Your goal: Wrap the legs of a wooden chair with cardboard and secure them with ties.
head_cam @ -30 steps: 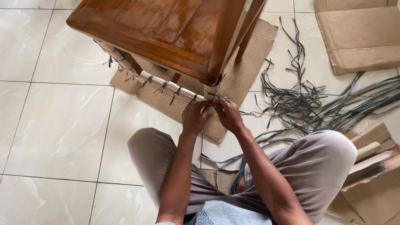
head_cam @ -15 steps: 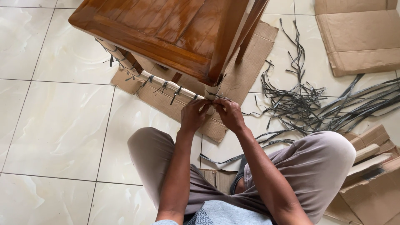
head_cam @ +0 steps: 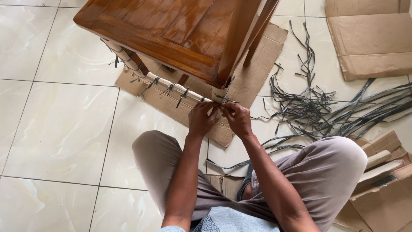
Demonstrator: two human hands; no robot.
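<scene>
Tile floor takes up the left side, pale and glossy, bare open room there. Wooden table, glossy brown, stands above centre with its near corner leg coming down to a pale wrapped foot. A pale wrapped rail runs along the table's lower edge, bound at intervals by dark strap ties with loose ends sticking out. A flat cardboard sheet lies under the table. Left hand and right hand meet just below the wrapped foot, fingers of both pinched together on a thin dark strap at the foot; exact grip is too small to tell. Bent knees in grey-brown trousers flank the arms. To the right, a loose pile of dark straps sprawls over the tiles. Folded brown cardboard sits top right; more cardboard scraps crowd the lower right edge.
</scene>
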